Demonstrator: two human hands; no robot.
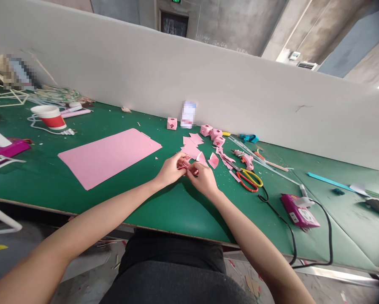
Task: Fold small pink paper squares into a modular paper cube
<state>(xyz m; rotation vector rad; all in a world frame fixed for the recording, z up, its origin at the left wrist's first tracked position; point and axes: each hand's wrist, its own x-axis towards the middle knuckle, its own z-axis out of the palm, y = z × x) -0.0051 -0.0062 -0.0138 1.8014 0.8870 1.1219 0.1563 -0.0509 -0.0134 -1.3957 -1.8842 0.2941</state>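
Both hands meet over the green table, near the middle. My left hand [173, 169] and my right hand [203, 177] are closed on a small folded pink paper piece [187, 167], mostly hidden by the fingers. Just beyond them lie cut pink paper pieces [191, 150], and a curved one [213, 160] sits past my right hand. Folded pink paper shapes [206, 130] with dark openings stand farther back, with a separate one [172, 123] to their left. A large pink sheet [109, 158] lies flat at the left.
Scissors [249, 179] with red and yellow handles and a pink glue gun [244, 159] lie right of my hands. A magenta power strip [300, 211] trails a black cable. A paper cup [52, 117] stands far left; a white partition [129, 67] rises behind the green table [164, 211].
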